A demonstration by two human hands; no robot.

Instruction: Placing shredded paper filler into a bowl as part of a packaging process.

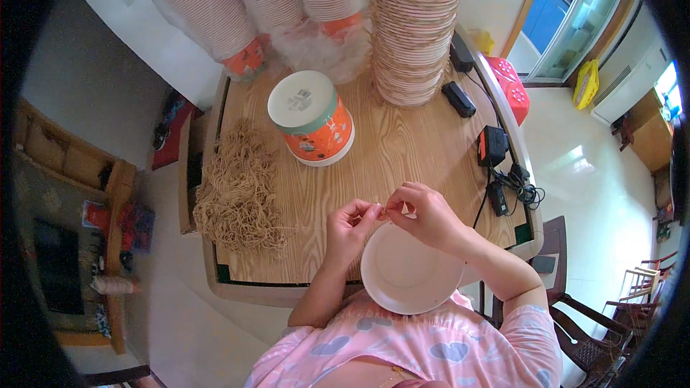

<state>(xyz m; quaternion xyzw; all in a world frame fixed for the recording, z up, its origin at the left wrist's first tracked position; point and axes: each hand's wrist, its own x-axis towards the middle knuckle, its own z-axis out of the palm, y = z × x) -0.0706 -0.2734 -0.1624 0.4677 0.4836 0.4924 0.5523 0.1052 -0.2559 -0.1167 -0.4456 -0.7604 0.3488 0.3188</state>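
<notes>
The left hand (350, 226) and right hand (422, 215) pinch fingers closed, any hold unclear; one white bucket (410, 262) below them, one orange bucket (320, 138), four stacks (413, 36) beyond.

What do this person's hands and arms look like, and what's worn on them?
The left hand and right hand are gloveless, and the forearms are uncovered. A loose pink sleeve with paler patches covers the right upper arm. No watch shows.

Daylight enters at right — glare whitens the floor (575, 162) — while straight edges bend toward blackened corners.
</notes>
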